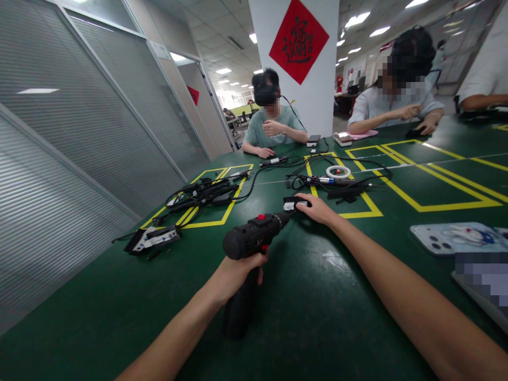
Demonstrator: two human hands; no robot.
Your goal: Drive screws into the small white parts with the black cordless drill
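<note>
My left hand (240,275) is wrapped round the grip of a black cordless drill (254,233) with red buttons. The drill's chuck points forward and right, its tip close to a small black block with a white label (291,204). My right hand (315,208) is closed on the right side of that block, just above the green tabletop. Whether the drill's bit touches the block I cannot tell. The fingertips of my right hand are partly hidden behind the block.
Tangled black cables and devices (206,193) lie to the left, near a black-and-white piece (153,239). Soldering-iron-like tools (329,181) and a white ring (338,172) lie ahead. A phone (456,238) rests at right. Two people (273,124) sit across the green table (325,317).
</note>
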